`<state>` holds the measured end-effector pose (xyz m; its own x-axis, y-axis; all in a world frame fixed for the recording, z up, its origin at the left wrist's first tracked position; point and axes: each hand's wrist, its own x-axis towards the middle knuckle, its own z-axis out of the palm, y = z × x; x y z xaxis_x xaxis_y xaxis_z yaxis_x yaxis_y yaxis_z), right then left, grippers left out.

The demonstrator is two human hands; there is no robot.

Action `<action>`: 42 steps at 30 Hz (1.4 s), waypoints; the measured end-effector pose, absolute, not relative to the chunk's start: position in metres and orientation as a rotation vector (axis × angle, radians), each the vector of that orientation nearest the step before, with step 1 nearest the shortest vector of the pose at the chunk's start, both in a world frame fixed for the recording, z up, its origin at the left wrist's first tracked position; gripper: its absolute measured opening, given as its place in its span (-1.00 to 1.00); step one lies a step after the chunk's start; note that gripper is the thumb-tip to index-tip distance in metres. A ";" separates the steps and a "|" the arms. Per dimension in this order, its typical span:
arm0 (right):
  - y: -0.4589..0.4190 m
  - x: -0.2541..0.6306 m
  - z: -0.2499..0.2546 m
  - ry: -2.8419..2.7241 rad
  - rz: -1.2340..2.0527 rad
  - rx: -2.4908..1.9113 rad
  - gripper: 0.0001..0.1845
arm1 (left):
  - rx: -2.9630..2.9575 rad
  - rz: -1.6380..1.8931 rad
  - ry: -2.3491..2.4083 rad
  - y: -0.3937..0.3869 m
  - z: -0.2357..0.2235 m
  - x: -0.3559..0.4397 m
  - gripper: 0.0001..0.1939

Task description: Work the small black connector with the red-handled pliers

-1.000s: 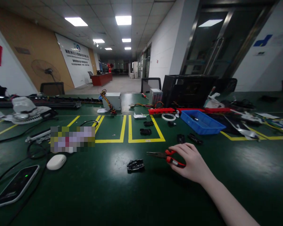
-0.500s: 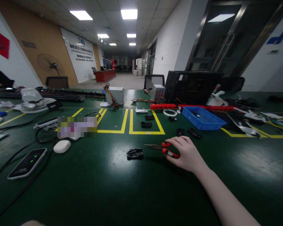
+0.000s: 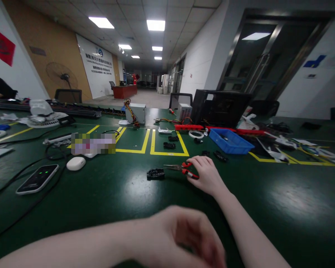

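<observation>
My right hand (image 3: 205, 174) grips the red-and-black handles of a pair of long-nose pliers (image 3: 175, 167), their jaws pointing left. Just off the jaw tips, a small black plastic part (image 3: 155, 174) with a hollow, ribbed top rests on the green table; whether the tips touch it I cannot tell. My left hand (image 3: 178, 238) is close to the camera at the bottom, blurred, with its fingers curled and partly cut off by the frame edge. No object shows in it. Two similar black parts (image 3: 169, 145) lie inside a yellow-taped square, and more black pieces (image 3: 220, 156) lie beyond my right hand.
A blue tray (image 3: 231, 143) stands at the back right, before a black computer case (image 3: 220, 108). Farther back are power supplies (image 3: 136, 113) with cables. On the left lie a phone-like device (image 3: 38, 179), a white rounded case (image 3: 76, 163) and black cords. Another person (image 3: 0, 85) sits far left.
My left hand has come in from the bottom left to the lower middle. The camera view has shifted slightly; my right hand still holds the pliers beside the black part.
</observation>
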<state>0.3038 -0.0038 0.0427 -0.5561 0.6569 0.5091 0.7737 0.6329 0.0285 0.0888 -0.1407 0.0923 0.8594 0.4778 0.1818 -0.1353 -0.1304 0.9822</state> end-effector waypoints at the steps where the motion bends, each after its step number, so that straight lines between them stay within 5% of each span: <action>1: -0.004 0.302 0.042 -2.401 -0.350 -1.124 -0.61 | 1.505 0.679 0.372 -0.123 0.090 0.086 -0.50; 9: -0.008 0.293 0.040 -2.408 -0.348 -1.073 -0.58 | 1.652 1.137 1.154 -0.031 0.035 0.024 -0.75; 20: -0.003 0.294 0.037 -2.372 -0.402 -1.061 -0.58 | 1.840 1.282 1.201 -0.024 0.019 0.019 -0.75; 42: -0.008 0.291 0.040 -2.458 -0.316 -1.043 -0.56 | 2.266 0.958 1.244 -0.021 0.010 0.016 -0.90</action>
<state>0.2910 -0.0081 0.0396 -0.6134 0.6218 0.4870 0.7249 0.6880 0.0345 0.0162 -0.0211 0.0099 0.3749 0.8452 0.3808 0.5842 -0.5344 0.6109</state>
